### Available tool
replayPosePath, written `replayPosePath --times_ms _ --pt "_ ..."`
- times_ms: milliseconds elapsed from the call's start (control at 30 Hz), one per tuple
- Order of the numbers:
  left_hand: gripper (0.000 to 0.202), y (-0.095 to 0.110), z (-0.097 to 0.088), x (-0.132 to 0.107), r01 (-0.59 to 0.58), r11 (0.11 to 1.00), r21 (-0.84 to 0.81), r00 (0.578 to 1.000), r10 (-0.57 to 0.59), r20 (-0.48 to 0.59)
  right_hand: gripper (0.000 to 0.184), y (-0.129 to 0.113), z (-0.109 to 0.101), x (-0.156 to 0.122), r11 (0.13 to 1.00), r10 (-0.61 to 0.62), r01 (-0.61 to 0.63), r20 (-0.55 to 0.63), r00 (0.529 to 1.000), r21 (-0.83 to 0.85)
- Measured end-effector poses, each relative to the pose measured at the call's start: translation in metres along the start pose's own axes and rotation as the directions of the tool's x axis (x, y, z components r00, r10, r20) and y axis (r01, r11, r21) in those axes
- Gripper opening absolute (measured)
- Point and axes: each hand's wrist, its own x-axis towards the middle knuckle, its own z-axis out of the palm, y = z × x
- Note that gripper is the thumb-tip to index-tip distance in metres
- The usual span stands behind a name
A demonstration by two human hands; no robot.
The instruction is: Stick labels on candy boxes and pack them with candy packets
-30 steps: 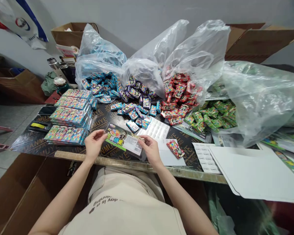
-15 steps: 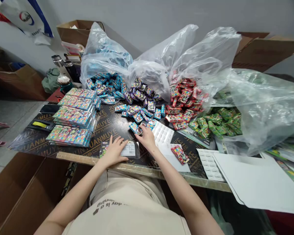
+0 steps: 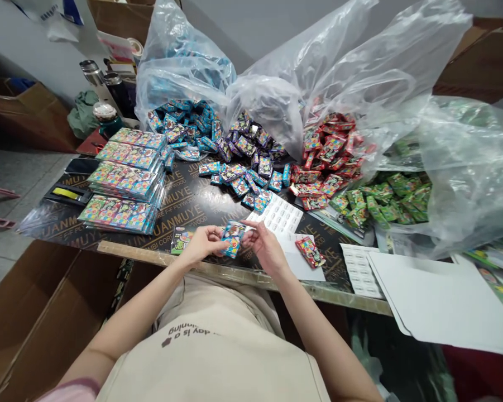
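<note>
My left hand pinches a small blue printed box by its left side, just above the table's front edge. At the box's right edge are the fingertips of my right hand, bent in against it. Beneath my left hand lies a dark printed packet, mostly covered. A single red printed box rests on white paper right of my right hand. Loose blue and purple boxes lie scattered beyond my hands, close to a sheet of white labels.
Stacked multi-coloured packs stand at the left, beside a tape cutter. Clear bags spill blue, purple, red and green boxes along the back. White boards overhang the front edge at right.
My right hand has brought a blue box from the loose group back toward me. My left hand has lifted off the dark packet and taken hold of the box. The view has shifted slightly.
</note>
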Motion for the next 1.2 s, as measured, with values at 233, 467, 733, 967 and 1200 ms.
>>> replayPosePath --times_ms 233,467,733,967,1200 --pt "0.043 -0.006 0.011 -0.004 0.077 0.997 0.008 0.989 -0.078 0.127 0.079 -0.019 -0.011 -0.017 0.54 -0.419 0.544 0.355 0.835 -0.642" --pt "0.07 -0.012 -0.018 0.005 -0.386 0.366 0.846 0.891 0.384 0.241 0.07 -0.001 -0.039 -0.01 0.254 -0.566 0.475 0.269 0.779 -0.843" --pt "0.099 -0.021 -0.043 0.023 -0.479 -0.064 0.876 0.82 0.325 0.472 0.063 0.023 -0.045 -0.009 0.101 -0.515 0.42 0.314 0.798 -0.902" --pt "0.093 -0.006 -0.038 0.018 -0.536 -0.137 0.833 0.789 0.27 0.552 0.066 0.021 -0.045 -0.009 0.163 -0.495 0.481 0.35 0.795 -0.861" --pt "0.078 -0.004 -0.009 0.032 -0.572 -0.306 0.761 0.79 0.044 0.611 0.062 0.022 -0.047 -0.007 0.123 -0.479 0.435 0.33 0.813 -0.892"
